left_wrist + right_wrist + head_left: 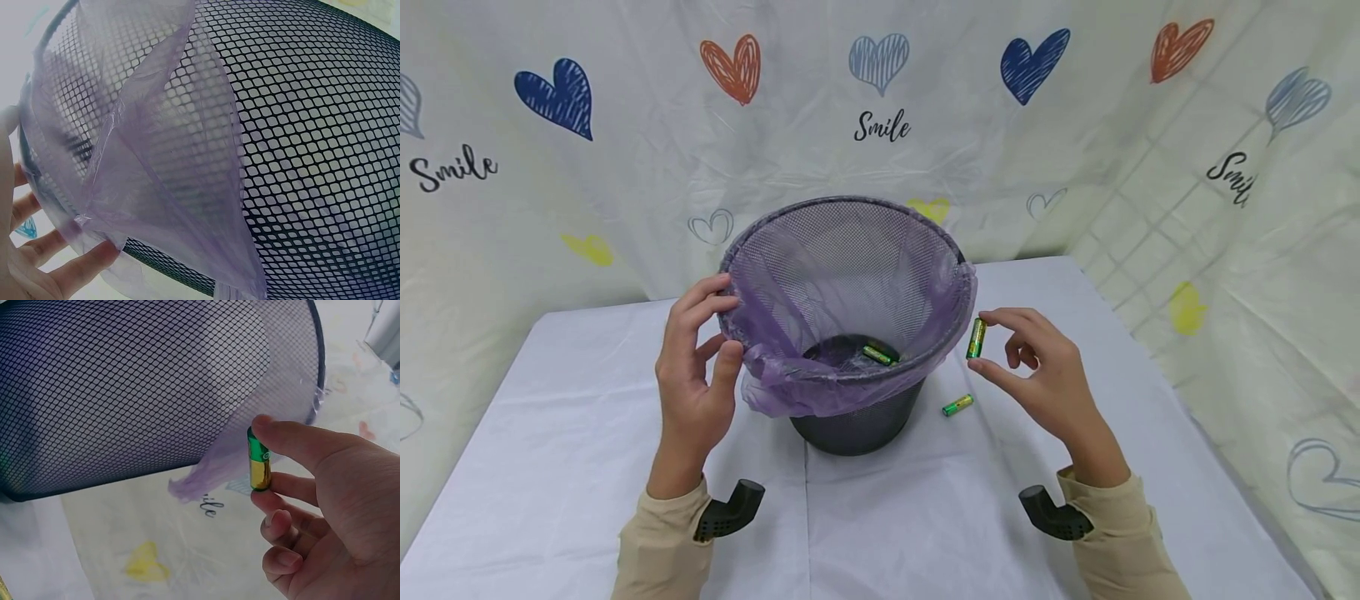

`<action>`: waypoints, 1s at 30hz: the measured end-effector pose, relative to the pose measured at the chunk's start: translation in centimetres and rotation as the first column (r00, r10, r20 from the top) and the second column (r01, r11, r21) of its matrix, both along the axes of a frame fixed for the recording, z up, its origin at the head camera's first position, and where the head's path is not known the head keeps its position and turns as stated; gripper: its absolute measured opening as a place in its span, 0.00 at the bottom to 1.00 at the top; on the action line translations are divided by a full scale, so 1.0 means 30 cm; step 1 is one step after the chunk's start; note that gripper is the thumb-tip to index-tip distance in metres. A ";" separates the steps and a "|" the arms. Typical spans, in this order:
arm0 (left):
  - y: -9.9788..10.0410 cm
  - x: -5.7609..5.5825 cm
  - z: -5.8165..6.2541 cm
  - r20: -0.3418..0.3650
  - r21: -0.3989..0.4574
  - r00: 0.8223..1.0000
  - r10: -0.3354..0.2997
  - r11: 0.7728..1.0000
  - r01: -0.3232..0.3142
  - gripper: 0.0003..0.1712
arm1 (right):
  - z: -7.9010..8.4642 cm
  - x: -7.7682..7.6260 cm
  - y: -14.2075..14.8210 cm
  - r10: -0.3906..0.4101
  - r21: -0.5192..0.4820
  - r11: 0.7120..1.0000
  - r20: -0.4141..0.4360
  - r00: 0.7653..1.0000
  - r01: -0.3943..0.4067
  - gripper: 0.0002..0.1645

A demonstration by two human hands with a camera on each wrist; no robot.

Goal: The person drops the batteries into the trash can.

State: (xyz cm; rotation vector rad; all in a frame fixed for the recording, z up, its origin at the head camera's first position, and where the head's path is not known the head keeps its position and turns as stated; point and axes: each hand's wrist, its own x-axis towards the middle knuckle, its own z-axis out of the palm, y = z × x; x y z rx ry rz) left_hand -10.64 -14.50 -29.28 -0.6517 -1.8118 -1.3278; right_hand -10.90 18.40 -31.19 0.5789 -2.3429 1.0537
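A black mesh wastebasket stands on the table, lined with a thin purple plastic bag folded over its rim. My left hand is spread at the rim's left side, its fingertips touching the liner's edge. Between thumb and fingertips, my right hand pinches a green-and-gold battery, held upright just right of the basket; the right wrist view shows this battery beside the mesh wall. Another battery lies on the table below that hand. Inside the basket, a green battery rests at the bottom.
A white cloth covers the table. Behind it hangs a pale curtain printed with hearts and the word Smile, which continues down the right side. Black devices are strapped at the left wrist and the right wrist.
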 end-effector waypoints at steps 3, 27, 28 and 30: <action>-0.002 0.002 0.002 0.001 -0.002 1.000 0.002 1.000 -0.002 0.33 | -0.007 -0.002 0.006 0.008 -0.018 1.000 -0.013 1.000 -0.009 0.31; -0.005 -0.001 0.000 -0.003 -0.003 1.000 -0.005 1.000 0.005 0.32 | 0.101 0.052 -0.041 0.016 -0.129 0.991 -0.088 0.996 -0.028 0.30; -0.005 -0.001 0.000 -0.003 -0.004 1.000 -0.004 1.000 0.004 0.32 | 0.108 0.054 -0.045 0.015 -0.131 0.991 -0.092 0.996 -0.027 0.30; -0.006 0.000 0.000 -0.004 -0.005 1.000 0.000 1.000 0.000 0.31 | 0.119 0.055 -0.051 0.015 -0.134 0.991 -0.101 0.995 -0.029 0.30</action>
